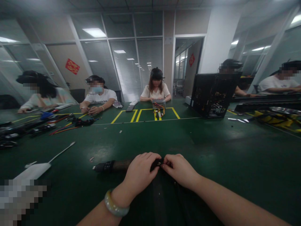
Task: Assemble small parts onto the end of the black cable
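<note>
A dark in-line electric screwdriver (pixel 121 165) lies across the green table in front of me, its black collar and silver tip pointing left. My left hand (pixel 143 166), with a pale bangle on its wrist, is closed around the tool's rear part and covers much of it. At that rear end, my right hand (pixel 178 169) pinches with thumb and forefinger, fingertips close to those of the left. A small shiny spot shows between the two hands. What exactly the right fingertips hold is hidden by the fingers and blurred.
A white adapter with a cable (pixel 37 169) lies at the left. Farther back are black cables and parts (pixel 80 121), yellow tape markings (pixel 138 115), a power supply with coloured wires (pixel 159 103) and a black computer case (pixel 213 94). Several people sit around the table.
</note>
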Motion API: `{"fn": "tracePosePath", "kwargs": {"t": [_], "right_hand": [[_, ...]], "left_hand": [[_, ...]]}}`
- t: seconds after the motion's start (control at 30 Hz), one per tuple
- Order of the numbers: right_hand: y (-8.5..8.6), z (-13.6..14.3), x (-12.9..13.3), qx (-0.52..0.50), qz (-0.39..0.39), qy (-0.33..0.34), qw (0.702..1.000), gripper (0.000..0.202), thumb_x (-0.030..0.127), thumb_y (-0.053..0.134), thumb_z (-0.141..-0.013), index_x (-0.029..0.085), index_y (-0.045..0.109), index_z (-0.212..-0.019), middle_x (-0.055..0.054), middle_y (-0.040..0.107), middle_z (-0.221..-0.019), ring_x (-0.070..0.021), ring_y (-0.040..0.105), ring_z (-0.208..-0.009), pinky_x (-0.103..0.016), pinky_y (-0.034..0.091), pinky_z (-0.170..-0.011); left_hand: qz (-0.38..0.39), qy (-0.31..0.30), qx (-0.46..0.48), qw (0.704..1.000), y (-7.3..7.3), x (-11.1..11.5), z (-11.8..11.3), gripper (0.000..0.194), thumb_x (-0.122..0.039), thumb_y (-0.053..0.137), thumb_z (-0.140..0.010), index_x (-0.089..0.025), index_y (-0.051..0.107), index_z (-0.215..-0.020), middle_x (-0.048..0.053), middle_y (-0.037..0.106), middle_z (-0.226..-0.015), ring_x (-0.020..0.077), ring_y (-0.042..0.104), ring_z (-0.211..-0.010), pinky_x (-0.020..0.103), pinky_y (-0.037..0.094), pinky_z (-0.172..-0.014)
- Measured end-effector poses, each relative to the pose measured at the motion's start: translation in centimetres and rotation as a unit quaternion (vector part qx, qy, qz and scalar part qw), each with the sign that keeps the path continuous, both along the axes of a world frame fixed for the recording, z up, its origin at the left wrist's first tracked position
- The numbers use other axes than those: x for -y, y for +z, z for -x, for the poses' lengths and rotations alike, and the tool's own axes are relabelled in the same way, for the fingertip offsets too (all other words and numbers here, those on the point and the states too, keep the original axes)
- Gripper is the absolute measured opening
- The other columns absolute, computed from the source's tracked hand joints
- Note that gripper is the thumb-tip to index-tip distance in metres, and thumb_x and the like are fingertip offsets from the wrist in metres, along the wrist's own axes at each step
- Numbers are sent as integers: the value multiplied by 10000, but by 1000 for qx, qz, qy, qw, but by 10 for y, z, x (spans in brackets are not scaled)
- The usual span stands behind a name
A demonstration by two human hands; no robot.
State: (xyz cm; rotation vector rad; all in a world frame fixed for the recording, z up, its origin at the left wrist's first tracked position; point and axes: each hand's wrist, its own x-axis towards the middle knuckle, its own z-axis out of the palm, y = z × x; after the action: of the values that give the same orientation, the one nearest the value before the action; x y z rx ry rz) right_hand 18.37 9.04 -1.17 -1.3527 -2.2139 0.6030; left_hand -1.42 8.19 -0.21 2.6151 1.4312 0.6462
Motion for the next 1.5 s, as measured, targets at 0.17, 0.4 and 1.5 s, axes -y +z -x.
{"fn": "tracePosePath", "kwargs": {"t": [0.17,0.4,1.5], "right_hand": [[-2,0,-1,0,-17,2,1000,132,300,580,-890,219,633,-799,38,650,-712,-139,578,-679,-266,369,-767],[0,1,-1,0,-7,5,1000,149,310,569,-898,219,636,-801,35,653,-723,-140,576,-680,-263,374,-752],[-2,0,-1,6,-13,3,1000,148,305,563,-899,223,639,-802,30,653,-721,-144,578,-680,-253,370,-714]], "left_hand": [[-6,-4,-6,1000,-2,-1,1,271,-198,623,-818,-265,593,-1079,7,651,-1059,208,589,-987,363,446,-896],[-8,-7,-5,1000,-5,-2,1,278,-193,619,-821,-260,592,-1089,7,647,-1061,210,587,-983,373,448,-901],[0,-17,-17,1000,2,0,0,178,-183,600,-833,-264,603,-992,-11,635,-997,192,573,-935,335,433,-834]]}}
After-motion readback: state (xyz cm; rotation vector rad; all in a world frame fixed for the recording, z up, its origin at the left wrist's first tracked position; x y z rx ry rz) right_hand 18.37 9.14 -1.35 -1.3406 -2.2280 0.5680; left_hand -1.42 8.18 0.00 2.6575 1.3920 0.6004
